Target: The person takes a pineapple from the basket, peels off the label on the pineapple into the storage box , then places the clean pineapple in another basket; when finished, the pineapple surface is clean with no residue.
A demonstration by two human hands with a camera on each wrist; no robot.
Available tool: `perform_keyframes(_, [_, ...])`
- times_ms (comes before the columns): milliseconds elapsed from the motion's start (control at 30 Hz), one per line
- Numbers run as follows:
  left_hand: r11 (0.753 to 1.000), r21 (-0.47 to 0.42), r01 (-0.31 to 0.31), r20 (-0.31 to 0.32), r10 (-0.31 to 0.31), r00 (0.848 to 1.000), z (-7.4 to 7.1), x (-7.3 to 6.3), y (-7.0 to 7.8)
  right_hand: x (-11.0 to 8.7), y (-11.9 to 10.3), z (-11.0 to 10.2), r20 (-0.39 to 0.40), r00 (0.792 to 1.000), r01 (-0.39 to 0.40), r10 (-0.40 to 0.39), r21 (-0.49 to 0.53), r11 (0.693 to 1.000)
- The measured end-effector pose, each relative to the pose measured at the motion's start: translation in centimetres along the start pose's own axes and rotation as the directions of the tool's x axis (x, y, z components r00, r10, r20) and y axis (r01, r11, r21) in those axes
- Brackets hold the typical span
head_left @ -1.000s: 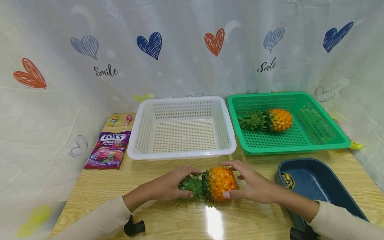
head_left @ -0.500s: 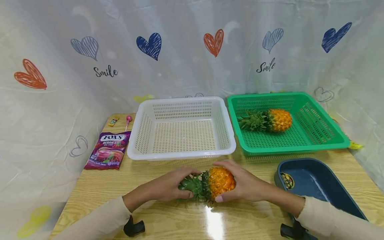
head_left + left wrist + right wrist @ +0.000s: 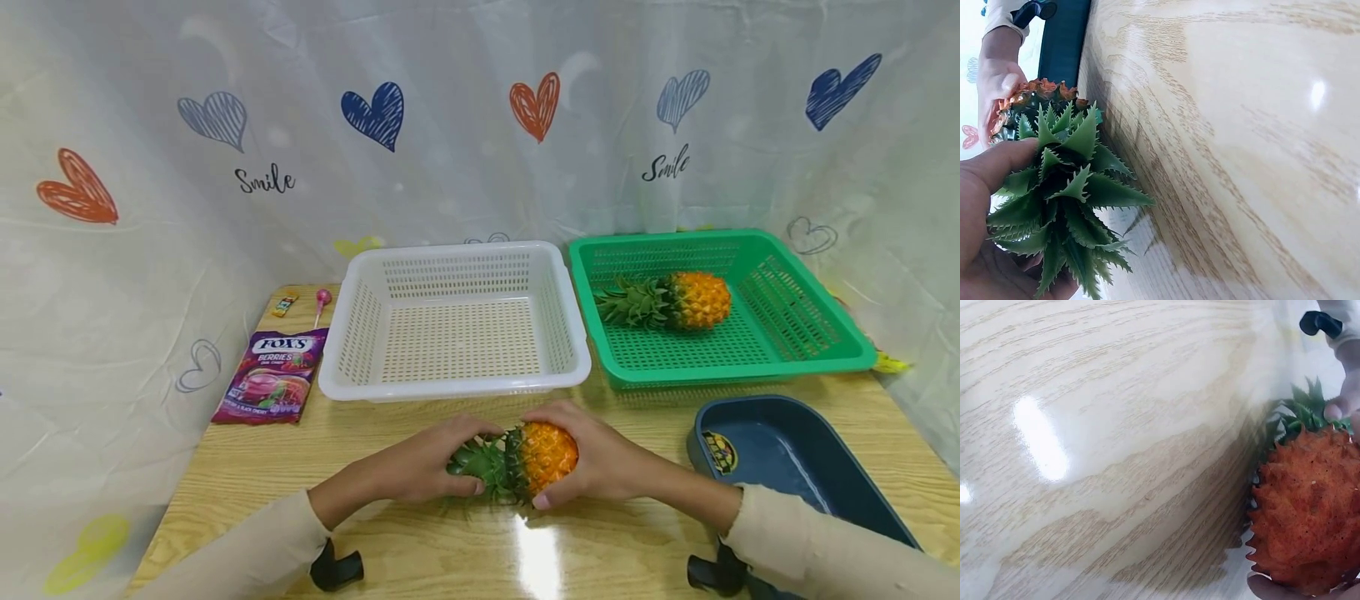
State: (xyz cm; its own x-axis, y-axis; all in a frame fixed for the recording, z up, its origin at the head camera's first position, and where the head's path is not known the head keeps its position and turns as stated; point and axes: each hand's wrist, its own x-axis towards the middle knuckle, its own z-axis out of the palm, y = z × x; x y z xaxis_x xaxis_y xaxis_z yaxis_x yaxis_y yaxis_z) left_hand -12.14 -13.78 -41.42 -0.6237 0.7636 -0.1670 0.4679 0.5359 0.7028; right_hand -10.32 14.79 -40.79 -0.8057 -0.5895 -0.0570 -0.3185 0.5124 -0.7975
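Observation:
A small pineapple (image 3: 547, 458) lies on its side on the wooden table, with its orange body to the right and its green crown to the left. My left hand (image 3: 431, 465) holds the crown, thumb on the near side and fingers on the far side. From the right, my right hand (image 3: 603, 458) grips the end of the body between thumb and fingers. In the left wrist view the spiky crown leaves (image 3: 1072, 200) fill the space by the left thumb. The right wrist view shows the scaly base of the pineapple (image 3: 1313, 506) up close.
Behind the hands stands a white basket (image 3: 453, 390). A green basket (image 3: 742, 371) to its right holds another pineapple (image 3: 701, 300). A blue basin (image 3: 780, 442) sits at the right, partly behind the right sleeve. A candy bag (image 3: 273, 375), lollipop (image 3: 322, 298) and small wrapped sweet (image 3: 283, 305) lie at the left.
My right hand has moved left and closed round the pineapple's body, which has shifted slightly left. My left hand stays on the crown.

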Motion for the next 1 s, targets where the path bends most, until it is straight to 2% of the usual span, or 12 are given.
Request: perform_keyframes(1000, [0.999,-0.037,0.015,0.015,-0.014,1.0,-0.07,-0.09,0.04,0.24,0.24,-0.05,0.02,1.0,-0.024,0.024,0.028,0.999])
